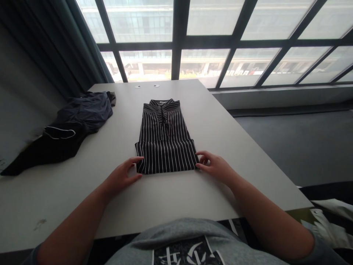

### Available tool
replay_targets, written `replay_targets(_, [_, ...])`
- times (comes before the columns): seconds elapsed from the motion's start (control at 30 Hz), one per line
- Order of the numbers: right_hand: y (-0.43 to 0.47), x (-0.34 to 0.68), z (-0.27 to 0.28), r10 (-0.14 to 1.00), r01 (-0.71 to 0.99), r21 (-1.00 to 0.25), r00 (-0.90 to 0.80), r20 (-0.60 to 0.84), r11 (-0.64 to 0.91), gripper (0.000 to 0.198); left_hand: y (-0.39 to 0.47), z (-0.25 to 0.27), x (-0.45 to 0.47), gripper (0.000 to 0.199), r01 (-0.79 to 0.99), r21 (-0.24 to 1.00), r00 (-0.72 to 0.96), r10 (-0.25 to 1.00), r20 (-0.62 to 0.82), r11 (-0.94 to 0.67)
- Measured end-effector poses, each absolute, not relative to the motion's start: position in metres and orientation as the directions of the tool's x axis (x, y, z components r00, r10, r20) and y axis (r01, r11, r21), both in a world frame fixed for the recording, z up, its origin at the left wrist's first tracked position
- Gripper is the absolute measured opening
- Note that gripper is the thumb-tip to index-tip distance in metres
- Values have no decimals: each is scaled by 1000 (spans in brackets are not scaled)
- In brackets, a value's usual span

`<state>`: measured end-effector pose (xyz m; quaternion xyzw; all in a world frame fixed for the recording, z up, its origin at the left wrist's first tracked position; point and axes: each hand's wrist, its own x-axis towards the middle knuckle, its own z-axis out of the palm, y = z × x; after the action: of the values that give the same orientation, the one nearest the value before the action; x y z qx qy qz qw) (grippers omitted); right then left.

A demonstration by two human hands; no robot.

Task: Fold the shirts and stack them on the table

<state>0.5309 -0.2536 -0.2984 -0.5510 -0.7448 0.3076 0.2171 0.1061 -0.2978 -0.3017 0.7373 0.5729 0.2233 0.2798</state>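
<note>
A black shirt with white stripes (pixel 165 127) lies flat on the white table, its collar toward the window. The sides are tucked in, and the lower part is folded up over itself into a band nearest me. At the left end of that band is my left hand (pixel 124 175), thumb and fingers apart, fingertips touching the cloth's edge. My right hand (pixel 215 165) rests at the right end, its fingers curled a little and its fingertips on the edge. Neither hand has the cloth clearly gripped.
Dark crumpled clothes (pixel 82 114) are heaped along the table's left side. Two small white round pieces (pixel 156 86) lie near the far edge of the white table (pixel 228 140). Beyond stand a framed window (pixel 206 66) and a dark curtain (pixel 60 40). Bundled fabric (pixel 328 224) sits at lower right.
</note>
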Motion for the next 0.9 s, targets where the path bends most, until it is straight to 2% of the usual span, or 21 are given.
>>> replay_targets(0.17, [-256, 531, -295, 924, 656, -710, -383, -18, 258, 35, -299, -298, 109, 59, 800, 578, 212, 977, -21, -161])
replay_targets(0.37, [-255, 531, -298, 914, 616, -737, -405, 6, 278, 25, -298, -297, 107, 43, 666, 729, 193, 980, 36, -158])
replay_targets(0.5, [-252, 533, -301, 930, 577, -779, -366, 21, 244, 27, -295, -300, 107, 39, 660, 745, 136, 991, 11, -99])
replay_targets(0.7, [-249, 533, -309, 940, 613, -760, -341, -7, 217, 22, -293, -299, 112, 39, 745, 664, 67, 998, 16, -60])
replay_targets(0.9, [-248, 534, -309, 932, 695, -660, -362, 19, 283, 15, -286, -302, 109, 35, 815, 559, 114, 988, 105, -153])
